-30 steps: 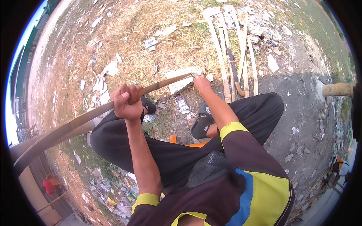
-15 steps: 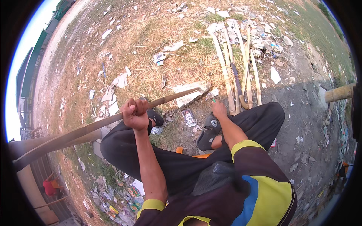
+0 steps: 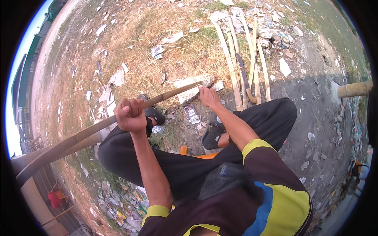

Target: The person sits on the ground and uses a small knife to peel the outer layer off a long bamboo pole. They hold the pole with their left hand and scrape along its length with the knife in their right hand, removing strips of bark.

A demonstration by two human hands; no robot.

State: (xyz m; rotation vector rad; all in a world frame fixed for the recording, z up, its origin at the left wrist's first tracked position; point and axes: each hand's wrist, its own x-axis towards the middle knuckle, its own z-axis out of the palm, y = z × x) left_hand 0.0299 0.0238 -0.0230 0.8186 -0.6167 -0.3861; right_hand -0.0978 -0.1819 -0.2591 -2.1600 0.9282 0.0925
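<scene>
A long bamboo strip (image 3: 84, 133) slants from the lower left rim up to the middle of the view. My left hand (image 3: 130, 115) is closed in a fist around it, above my left knee. At the strip's far tip is my right hand (image 3: 210, 97), its fingers pinched together beside the end. Whatever those fingers hold is hidden. Just beyond the tip lies a pale, flat block (image 3: 193, 87) on the ground. Several split bamboo strips (image 3: 230, 65) lie to the right of it, with a long dark tool (image 3: 243, 72) with a curved brown end on top of them.
I sit low on something orange (image 3: 183, 150), knees spread, with dark shoes (image 3: 212, 135) on the ground. Dry grass, paper scraps and litter (image 3: 128, 202) surround me. A thick bamboo pole (image 3: 354, 89) juts in at the right. A person in red (image 3: 55, 199) is at the lower left.
My right hand has moved up and left to the strip's tip; the small green thing in its fingers no longer shows. My left hand and the strip sit slightly further left and lower.
</scene>
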